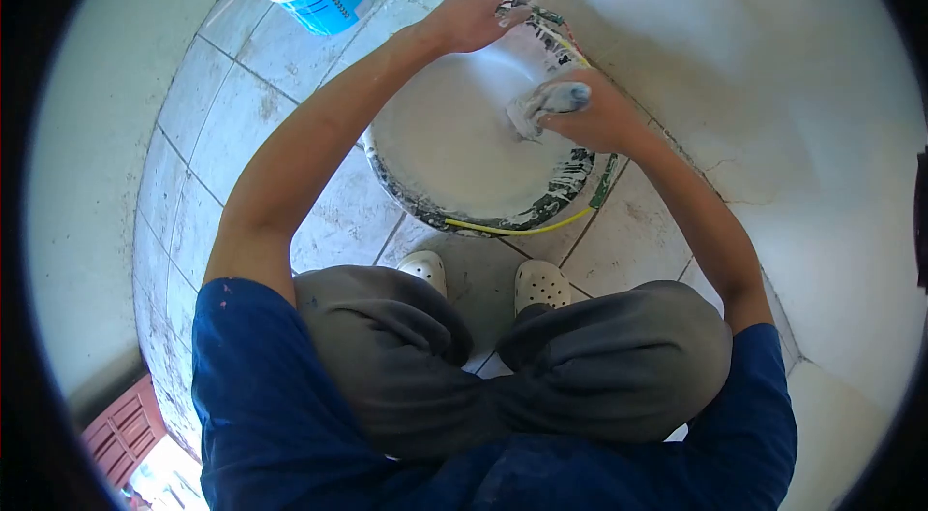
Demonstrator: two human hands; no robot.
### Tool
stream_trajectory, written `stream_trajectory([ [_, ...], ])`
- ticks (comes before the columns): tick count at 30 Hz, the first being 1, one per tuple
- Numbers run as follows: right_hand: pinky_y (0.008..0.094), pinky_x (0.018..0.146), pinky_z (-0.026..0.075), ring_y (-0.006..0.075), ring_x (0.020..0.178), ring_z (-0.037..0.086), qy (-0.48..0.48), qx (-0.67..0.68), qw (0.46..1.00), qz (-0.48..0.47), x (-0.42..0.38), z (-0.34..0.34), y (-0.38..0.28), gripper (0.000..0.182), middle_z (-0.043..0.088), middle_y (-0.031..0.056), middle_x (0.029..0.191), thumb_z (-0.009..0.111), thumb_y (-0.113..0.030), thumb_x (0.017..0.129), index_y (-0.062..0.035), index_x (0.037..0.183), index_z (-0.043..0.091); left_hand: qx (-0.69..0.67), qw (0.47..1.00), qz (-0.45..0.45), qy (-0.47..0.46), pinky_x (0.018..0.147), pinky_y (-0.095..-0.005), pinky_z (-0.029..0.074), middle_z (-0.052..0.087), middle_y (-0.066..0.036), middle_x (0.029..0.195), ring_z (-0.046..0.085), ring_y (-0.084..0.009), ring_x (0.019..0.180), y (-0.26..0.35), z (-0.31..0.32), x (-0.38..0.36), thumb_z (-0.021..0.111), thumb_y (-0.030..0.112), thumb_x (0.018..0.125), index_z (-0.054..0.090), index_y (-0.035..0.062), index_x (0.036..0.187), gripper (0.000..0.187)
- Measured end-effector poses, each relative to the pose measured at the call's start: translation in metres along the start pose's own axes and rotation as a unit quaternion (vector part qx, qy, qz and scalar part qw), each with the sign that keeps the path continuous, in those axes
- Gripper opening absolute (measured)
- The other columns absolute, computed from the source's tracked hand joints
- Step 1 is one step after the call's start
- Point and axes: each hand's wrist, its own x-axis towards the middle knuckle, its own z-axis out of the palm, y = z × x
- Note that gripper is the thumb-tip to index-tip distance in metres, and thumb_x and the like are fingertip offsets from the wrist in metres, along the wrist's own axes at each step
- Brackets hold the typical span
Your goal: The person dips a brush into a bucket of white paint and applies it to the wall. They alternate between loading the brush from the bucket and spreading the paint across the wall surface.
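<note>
Liquid [459,139], white and opaque, lies in a round, dark, white-streaked tub [411,202] on the pale tiled floor [338,221] in the head view. The left hand [483,16] has its fingers curled over the tub's far rim. Above the liquid, the right hand [599,115] has its fingers closed around a white-smeared bundle [546,105] (its material I cannot tell). A blue plastic bucket with a red lid [333,3] stands beyond the left forearm, well apart from the tub.
</note>
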Motion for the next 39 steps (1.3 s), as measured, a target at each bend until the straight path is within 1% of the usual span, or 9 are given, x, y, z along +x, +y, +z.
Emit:
stream_trajectory([
  [3, 0.0333, 0.088, 0.042, 0.0294, 0.097, 0.054, 0.059, -0.121, 0.991, 0.025, 0.004, 0.02, 0.012, 0.026, 0.057, 0.0136, 0.104, 0.068, -0.021, 0.067, -0.0097, 0.091, 0.065, -0.003, 0.999, -0.018, -0.027, 0.084, -0.0373, 0.043, 0.057, -0.014, 0.103, 0.054, -0.0309, 0.096, 0.0, 0.005, 0.001, 0.049, 0.028, 0.089, 0.057, 0.0051, 0.105, 0.029],
  [6, 0.0343, 0.092, 0.038, 0.029, 0.108, 0.047, -0.015, -0.081, 0.994, 0.077, 0.007, 0.016, 0.007, 0.029, 0.049, 0.0155, 0.114, 0.068, -0.023, 0.067, -0.0096, 0.093, 0.064, 0.024, 0.999, -0.027, -0.029, 0.085, -0.0379, 0.043, 0.055, -0.012, 0.106, 0.053, -0.0302, 0.099, -0.002, 0.009, -0.001, 0.049, 0.033, 0.088, 0.057, 0.0069, 0.106, 0.032],
  [9, 0.0339, 0.088, 0.042, 0.0289, 0.098, 0.054, 0.034, -0.114, 0.991, 0.065, 0.006, 0.024, 0.025, 0.024, 0.058, 0.0141, 0.103, 0.067, -0.019, 0.068, -0.0076, 0.089, 0.065, 0.076, 0.992, -0.089, -0.037, 0.084, -0.0443, 0.042, 0.052, -0.008, 0.111, 0.052, -0.0283, 0.102, 0.013, 0.012, -0.002, 0.05, 0.039, 0.086, 0.057, 0.0098, 0.106, 0.036],
  [12, 0.031, 0.078, 0.047, 0.0235, 0.082, 0.06, 0.019, -0.043, 0.998, 0.044, -0.007, 0.006, -0.012, 0.018, 0.064, 0.0107, 0.087, 0.066, -0.014, 0.068, -0.0063, 0.084, 0.067, 0.154, 0.979, -0.129, -0.04, 0.082, -0.0522, 0.041, 0.05, -0.005, 0.115, 0.053, -0.0265, 0.102, 0.025, 0.02, 0.001, 0.049, 0.045, 0.085, 0.057, 0.0128, 0.106, 0.04],
  [15, 0.027, 0.068, 0.049, 0.0157, 0.071, 0.062, 0.039, 0.097, 0.994, 0.016, -0.013, -0.007, 0.007, 0.013, 0.065, 0.006, 0.075, 0.063, -0.009, 0.069, -0.0048, 0.08, 0.068, 0.153, 0.977, -0.145, -0.035, 0.079, -0.0559, 0.04, 0.049, -0.004, 0.116, 0.055, -0.027, 0.099, 0.024, 0.021, 0.005, 0.047, 0.049, 0.085, 0.059, 0.0162, 0.105, 0.04],
  [18, 0.0266, 0.068, 0.051, 0.016, 0.077, 0.062, 0.082, 0.185, 0.979, 0.031, -0.038, -0.022, 0.013, 0.022, 0.064, 0.0075, 0.088, 0.06, -0.001, 0.072, 0.0022, 0.094, 0.062, 0.156, 0.976, -0.149, -0.039, 0.08, -0.0556, 0.04, 0.049, -0.004, 0.115, 0.056, -0.0279, 0.097, 0.025, 0.021, 0.004, 0.047, 0.048, 0.085, 0.059, 0.0166, 0.104, 0.039],
  [24, 0.0284, 0.067, 0.052, 0.0224, 0.081, 0.063, 0.284, 0.481, 0.827, 0.058, -0.092, 0.007, 0.056, 0.02, 0.063, 0.013, 0.091, 0.055, -0.003, 0.079, 0.0052, 0.097, 0.058, 0.121, 0.976, -0.177, -0.039, 0.08, -0.0578, 0.036, 0.05, -0.005, 0.114, 0.055, -0.0272, 0.099, 0.024, 0.023, 0.01, 0.052, 0.045, 0.082, 0.062, 0.0098, 0.098, 0.04],
  [29, 0.0297, 0.069, 0.052, 0.0226, 0.085, 0.062, 0.4, 0.58, 0.709, 0.047, -0.122, 0.038, 0.086, 0.021, 0.062, 0.0126, 0.094, 0.053, -0.008, 0.083, 0.0027, 0.101, 0.056, 0.104, 0.979, -0.17, -0.037, 0.08, -0.0551, 0.038, 0.051, -0.005, 0.113, 0.056, -0.0271, 0.097, 0.021, 0.027, 0.01, 0.053, 0.042, 0.082, 0.062, 0.008, 0.098, 0.038],
  [39, 0.0313, 0.07, 0.051, 0.0209, 0.087, 0.061, 0.404, 0.576, 0.711, 0.013, -0.133, 0.061, 0.087, 0.018, 0.062, 0.0116, 0.096, 0.053, -0.008, 0.084, 0.0001, 0.1, 0.058, 0.114, 0.975, -0.188, -0.046, 0.08, -0.0522, 0.039, 0.052, -0.007, 0.114, 0.056, -0.0286, 0.098, 0.034, 0.024, 0.014, 0.052, 0.034, 0.083, 0.059, 0.0075, 0.105, 0.035],
])
